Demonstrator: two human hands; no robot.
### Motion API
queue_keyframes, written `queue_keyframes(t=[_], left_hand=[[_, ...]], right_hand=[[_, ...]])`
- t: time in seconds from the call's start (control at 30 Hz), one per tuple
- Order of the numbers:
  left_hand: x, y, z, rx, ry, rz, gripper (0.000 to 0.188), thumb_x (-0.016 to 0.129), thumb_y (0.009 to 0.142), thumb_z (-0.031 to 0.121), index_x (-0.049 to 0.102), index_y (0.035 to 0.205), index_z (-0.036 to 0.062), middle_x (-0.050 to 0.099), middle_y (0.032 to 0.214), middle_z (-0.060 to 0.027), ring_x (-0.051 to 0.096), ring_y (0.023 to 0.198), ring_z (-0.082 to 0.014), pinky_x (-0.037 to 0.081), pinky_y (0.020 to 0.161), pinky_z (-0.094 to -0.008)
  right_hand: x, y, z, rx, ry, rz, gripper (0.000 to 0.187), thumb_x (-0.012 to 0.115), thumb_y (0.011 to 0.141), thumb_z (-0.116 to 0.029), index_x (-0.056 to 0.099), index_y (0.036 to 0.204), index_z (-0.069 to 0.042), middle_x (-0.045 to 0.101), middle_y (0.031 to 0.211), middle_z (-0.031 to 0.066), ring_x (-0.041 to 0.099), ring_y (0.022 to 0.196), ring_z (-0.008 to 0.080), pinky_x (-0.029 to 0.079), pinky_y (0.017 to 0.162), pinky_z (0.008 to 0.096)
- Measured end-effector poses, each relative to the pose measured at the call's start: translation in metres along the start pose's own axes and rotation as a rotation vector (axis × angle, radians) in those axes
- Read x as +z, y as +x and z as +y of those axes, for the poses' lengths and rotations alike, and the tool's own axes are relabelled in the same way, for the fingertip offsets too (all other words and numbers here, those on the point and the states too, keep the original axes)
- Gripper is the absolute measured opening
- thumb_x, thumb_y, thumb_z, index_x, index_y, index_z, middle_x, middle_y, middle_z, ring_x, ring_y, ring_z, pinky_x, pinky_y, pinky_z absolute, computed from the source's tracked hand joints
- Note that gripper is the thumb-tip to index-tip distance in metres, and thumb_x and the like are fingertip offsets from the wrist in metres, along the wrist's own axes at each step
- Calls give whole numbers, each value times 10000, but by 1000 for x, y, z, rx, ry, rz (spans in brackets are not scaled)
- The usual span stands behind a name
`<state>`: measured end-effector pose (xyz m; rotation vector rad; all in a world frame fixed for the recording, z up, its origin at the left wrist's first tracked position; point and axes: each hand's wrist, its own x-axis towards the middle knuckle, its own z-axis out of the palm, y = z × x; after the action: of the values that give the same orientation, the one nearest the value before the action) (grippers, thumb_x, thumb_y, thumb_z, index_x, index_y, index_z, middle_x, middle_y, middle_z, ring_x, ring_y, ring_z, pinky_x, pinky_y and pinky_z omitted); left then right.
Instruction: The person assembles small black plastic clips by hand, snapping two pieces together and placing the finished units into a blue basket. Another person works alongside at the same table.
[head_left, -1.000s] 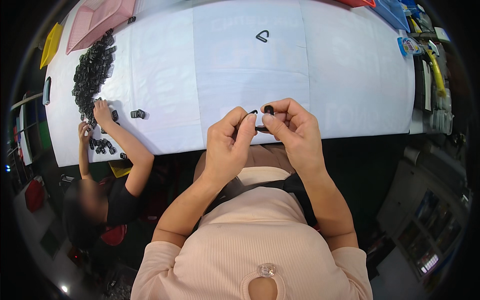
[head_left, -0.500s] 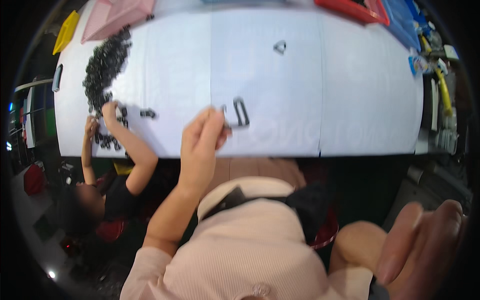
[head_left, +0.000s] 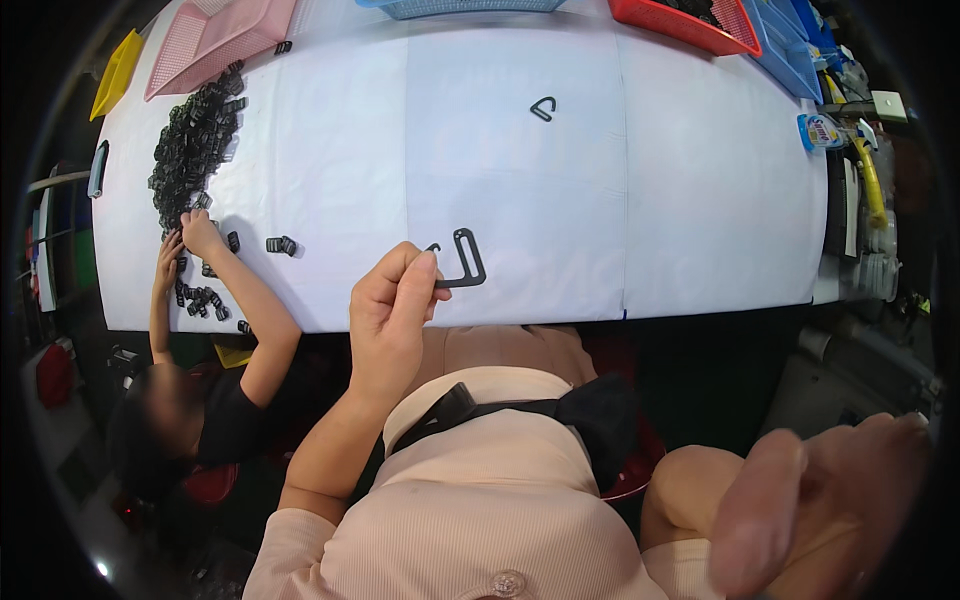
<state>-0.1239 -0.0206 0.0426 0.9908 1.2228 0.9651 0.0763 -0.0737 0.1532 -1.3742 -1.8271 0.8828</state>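
My left hand (head_left: 388, 305) pinches a flat black strap hook (head_left: 472, 262) between thumb and fingertips, above the table's near edge. One end of the hook is a long slotted bar; the fingers hide part of its other end. My right hand (head_left: 800, 510) is raised at the lower right, close up and blurred; no object shows in it, and its finger pose is unclear. Farther off on the white table (head_left: 520, 170) lies a black triangular ring (head_left: 543, 109).
A person (head_left: 245, 410) at the left handles small black buckles beside a large pile (head_left: 195, 150). Along the far side stand a pink basket (head_left: 215, 45), a blue basket (head_left: 460, 8) and a red basket (head_left: 690, 30). A spray bottle (head_left: 820, 131) lies at the right edge.
The view has shifted, so the table sits lower in the picture. My left hand keeps its hold on the hook, now seen flatter. My blurred right hand has moved a little left in the picture.
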Motion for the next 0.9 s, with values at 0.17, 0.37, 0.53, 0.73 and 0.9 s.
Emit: queue_keyframes(t=[0.17,0.37,0.53,0.73,0.9], left_hand=[[3,-4,9,16,-52,-29,299,467,931,135,453,646,44,343,569,40,325,546,-31,394,569,-215],[8,-11,18,-97,-66,-88,308,493,925,163,459,641,50,370,575,49,326,557,-25,336,530,-211],[14,-14,14,-153,-133,-61,314,481,931,179,444,646,54,376,586,45,390,601,-30,338,550,-207],[11,-8,9,-188,-192,-123,317,476,930,168,413,642,54,354,595,43,439,629,-43,385,593,-213],[8,-6,4,-149,-111,-154,306,475,927,149,409,646,51,344,599,41,405,616,-35,401,609,-212]], right_hand=[[30,31,9,-70,-149,128,281,677,662,-29,648,940,0,582,847,84,551,680,206,438,564,293],[75,33,57,-311,-426,271,315,677,639,-29,654,952,0,585,869,85,560,691,213,445,563,304],[74,32,71,-551,-542,335,233,643,634,-64,656,854,11,569,772,65,544,636,200,489,591,321],[78,33,68,-436,-669,273,240,601,693,-86,660,914,-14,598,842,64,565,697,204,500,726,426],[89,36,67,-310,-752,187,248,573,731,-93,652,952,-12,622,910,81,609,860,271,470,809,492]])
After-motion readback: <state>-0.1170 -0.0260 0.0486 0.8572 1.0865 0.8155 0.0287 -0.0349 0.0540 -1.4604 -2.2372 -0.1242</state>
